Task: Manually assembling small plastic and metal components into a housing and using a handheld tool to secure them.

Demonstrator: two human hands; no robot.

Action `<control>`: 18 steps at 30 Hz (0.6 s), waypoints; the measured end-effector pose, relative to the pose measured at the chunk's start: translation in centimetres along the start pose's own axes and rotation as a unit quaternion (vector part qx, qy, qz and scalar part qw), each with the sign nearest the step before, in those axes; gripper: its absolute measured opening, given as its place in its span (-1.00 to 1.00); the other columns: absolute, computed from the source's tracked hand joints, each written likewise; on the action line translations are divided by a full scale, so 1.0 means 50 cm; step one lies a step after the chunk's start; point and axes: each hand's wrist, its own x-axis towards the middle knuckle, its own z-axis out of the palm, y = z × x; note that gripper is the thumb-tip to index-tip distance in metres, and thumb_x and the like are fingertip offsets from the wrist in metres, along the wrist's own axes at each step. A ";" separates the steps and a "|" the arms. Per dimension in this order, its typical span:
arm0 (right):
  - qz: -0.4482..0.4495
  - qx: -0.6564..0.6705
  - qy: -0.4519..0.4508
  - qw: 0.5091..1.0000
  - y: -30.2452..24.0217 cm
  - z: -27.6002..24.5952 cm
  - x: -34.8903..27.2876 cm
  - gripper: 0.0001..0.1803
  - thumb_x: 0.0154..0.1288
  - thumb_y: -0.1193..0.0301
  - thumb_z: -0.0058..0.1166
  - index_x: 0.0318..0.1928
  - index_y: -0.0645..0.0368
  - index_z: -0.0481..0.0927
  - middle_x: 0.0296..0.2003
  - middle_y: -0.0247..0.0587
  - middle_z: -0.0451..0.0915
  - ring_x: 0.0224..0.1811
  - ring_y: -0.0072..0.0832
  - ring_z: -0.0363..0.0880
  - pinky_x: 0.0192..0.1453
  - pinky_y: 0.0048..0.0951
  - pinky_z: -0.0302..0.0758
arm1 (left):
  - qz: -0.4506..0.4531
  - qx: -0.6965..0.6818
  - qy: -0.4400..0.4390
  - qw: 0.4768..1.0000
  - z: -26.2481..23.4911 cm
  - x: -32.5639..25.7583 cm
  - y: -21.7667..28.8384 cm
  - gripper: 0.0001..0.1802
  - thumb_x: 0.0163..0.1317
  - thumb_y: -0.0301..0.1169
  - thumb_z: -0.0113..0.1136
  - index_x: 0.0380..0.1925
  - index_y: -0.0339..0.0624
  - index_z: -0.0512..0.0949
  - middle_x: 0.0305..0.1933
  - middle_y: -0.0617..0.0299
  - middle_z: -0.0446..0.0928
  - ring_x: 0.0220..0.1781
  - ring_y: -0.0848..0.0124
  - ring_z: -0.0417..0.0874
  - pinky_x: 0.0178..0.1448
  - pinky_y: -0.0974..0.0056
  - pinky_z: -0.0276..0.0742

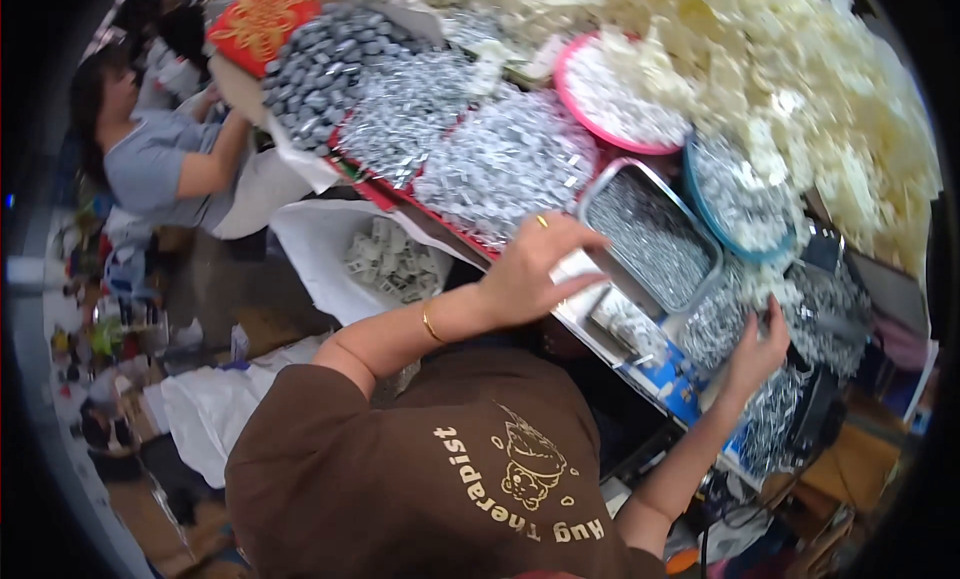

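Observation:
My left hand (545,267) is over the table's near edge, between a heap of small shiny pieces (510,164) and a metal tray (712,284) of fine silvery metal parts. Its thumb and forefinger are spread, with nothing visible between them. Farther right, my right hand (757,351) reaches to a pile of silvery strips (708,324). Its fingertips stand apart, and I make out nothing held in them. Between my hands, a small block-shaped fixture (628,324) sits at the table edge, pale pieces around it.
Behind the tray stand a pink-rimmed basin (563,84) and a blue basin (690,184), both holding pale pieces. Cream-coloured plastic scraps (800,109) fill the far right. A white sack (310,234) of small parts hangs below the table edge. Another person (165,164) sits at left.

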 end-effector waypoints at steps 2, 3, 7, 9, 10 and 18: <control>0.001 0.044 0.005 0.999 -0.008 -0.006 -0.007 -0.56 0.26 0.57 0.22 0.17 0.18 0.62 0.05 -0.08 0.64 0.00 -0.27 0.63 0.19 -0.31 0.49 | -0.023 0.090 0.118 0.989 -0.066 0.003 -0.060 -0.72 0.14 -0.36 0.42 -0.16 -0.17 0.63 -0.16 0.14 0.65 -0.07 0.16 0.62 0.09 0.13 0.43; -0.006 0.045 0.023 0.999 -0.027 -0.015 -0.010 -0.59 0.28 0.58 0.21 0.16 0.18 0.62 0.05 -0.08 0.63 0.00 -0.29 0.62 0.19 -0.32 0.49 | -0.049 0.169 0.175 0.969 -0.112 0.012 -0.094 -0.77 0.12 -0.42 0.39 -0.20 -0.19 0.64 -0.15 0.12 0.65 -0.07 0.13 0.63 0.06 0.09 0.45; -0.045 0.088 0.097 0.990 -0.070 -0.061 -0.029 -0.70 0.41 0.57 0.14 0.12 0.25 0.62 -0.02 -0.16 0.61 0.01 -0.38 0.58 0.16 -0.35 0.49 | -0.232 0.589 0.181 0.753 -0.366 0.021 -0.282 -0.80 0.14 -0.29 0.29 -0.23 -0.05 0.68 -0.08 0.12 0.61 0.03 0.10 0.56 0.12 -0.09 0.32; 0.016 0.146 0.094 0.985 -0.067 -0.071 -0.037 -0.78 0.43 0.53 0.16 0.03 0.30 0.61 -0.06 -0.23 0.59 -0.03 -0.47 0.55 0.12 -0.43 0.49 | -0.313 0.656 0.158 0.668 -0.464 0.002 -0.365 -0.70 0.12 -0.18 0.35 -0.23 -0.10 0.71 -0.03 0.03 0.58 0.14 0.04 0.49 0.22 -0.09 0.25; 0.036 0.161 0.091 0.982 -0.059 -0.070 -0.038 -0.81 0.44 0.52 0.15 0.00 0.31 0.60 -0.07 -0.24 0.58 -0.04 -0.50 0.53 0.11 -0.45 0.48 | -0.313 0.658 0.162 0.666 -0.488 -0.004 -0.394 -0.70 0.12 -0.18 0.35 -0.23 -0.10 0.71 -0.03 0.03 0.58 0.14 0.04 0.49 0.22 -0.09 0.25; 0.054 0.305 0.079 0.948 -0.093 -0.091 -0.071 -0.77 0.51 0.48 0.00 0.08 0.30 0.39 -0.14 -0.14 0.55 -0.11 -0.44 0.57 0.05 -0.43 0.53 | -0.330 0.574 0.163 0.731 -0.497 -0.015 -0.455 -0.59 0.05 -0.03 0.45 -0.29 -0.14 0.75 0.02 0.06 0.54 0.14 0.07 0.47 0.20 -0.03 0.28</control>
